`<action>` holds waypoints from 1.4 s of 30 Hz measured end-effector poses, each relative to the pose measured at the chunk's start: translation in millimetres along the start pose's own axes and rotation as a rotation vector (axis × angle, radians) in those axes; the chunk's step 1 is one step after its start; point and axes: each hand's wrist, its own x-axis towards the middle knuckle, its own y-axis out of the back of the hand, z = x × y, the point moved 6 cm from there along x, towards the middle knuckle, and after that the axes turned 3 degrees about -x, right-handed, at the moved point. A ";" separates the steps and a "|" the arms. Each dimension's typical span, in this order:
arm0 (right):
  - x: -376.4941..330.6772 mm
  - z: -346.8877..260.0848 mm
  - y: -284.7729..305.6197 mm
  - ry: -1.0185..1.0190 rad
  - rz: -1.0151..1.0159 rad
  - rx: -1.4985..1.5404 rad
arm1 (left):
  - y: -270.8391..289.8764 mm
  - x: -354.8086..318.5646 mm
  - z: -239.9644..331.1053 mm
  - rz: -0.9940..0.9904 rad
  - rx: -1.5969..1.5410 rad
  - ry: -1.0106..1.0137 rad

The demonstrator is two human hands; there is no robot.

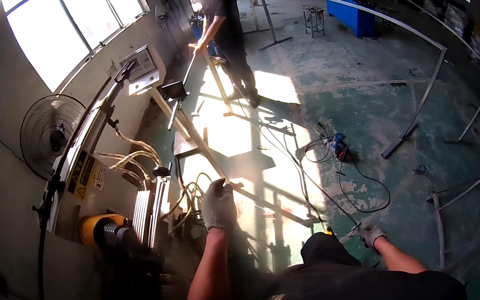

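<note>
My left hand [219,206], in a grey work glove, is closed at the near end of a long pale metal bar [196,136] that slants down from beside the control box. My right hand [372,234], also gloved, is low at my right side. Its fingers are curled around something narrow, mostly hidden by the hand. A thin light strip [349,235] meets that hand, and a small yellow thing [328,231] lies near the strip's other end. Across from me a co-worker [226,34] stands with both hands on a rod [189,67].
At left are a machine with a control box [142,67], braided cables [138,156], an orange-yellow part [95,229] and a wall fan [55,135]. A blue power tool [339,144] and its cord lie on the floor. Large metal frames [428,78] stand right; a blue bench [350,12] stands farther back.
</note>
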 end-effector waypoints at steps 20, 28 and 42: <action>299.4 -796.5 -132.5 0.769 -0.112 -0.343 | -9.7 506.8 -178.9 0.104 0.878 0.386; 288.0 -981.2 -215.7 1.112 -0.251 -0.360 | -44.7 549.2 -239.6 -0.033 0.715 0.544; 398.1 -1100.3 -256.1 1.097 -0.385 -0.554 | -49.3 558.2 -226.7 0.168 0.803 0.683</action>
